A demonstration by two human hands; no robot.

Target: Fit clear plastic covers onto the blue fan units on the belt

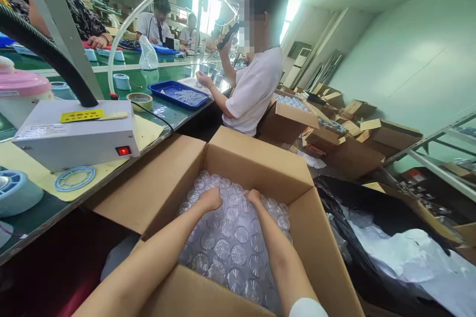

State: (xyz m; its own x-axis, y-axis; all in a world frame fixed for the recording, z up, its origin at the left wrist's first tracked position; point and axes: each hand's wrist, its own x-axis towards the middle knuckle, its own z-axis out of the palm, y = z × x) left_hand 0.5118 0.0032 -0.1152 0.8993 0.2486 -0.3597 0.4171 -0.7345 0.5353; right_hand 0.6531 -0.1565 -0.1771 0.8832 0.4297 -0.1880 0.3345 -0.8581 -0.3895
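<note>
From here, both arms reach into the open carton, packed with clear round plastic pieces. Left hand and right hand look curled, apart, near its far wall; I can't tell their grip. The bench edges the left; a black bag, the right.

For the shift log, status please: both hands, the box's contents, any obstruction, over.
Left hand and right hand at clear round pieces inside open carton. Grip unclear. Forearms partly block view.
</note>
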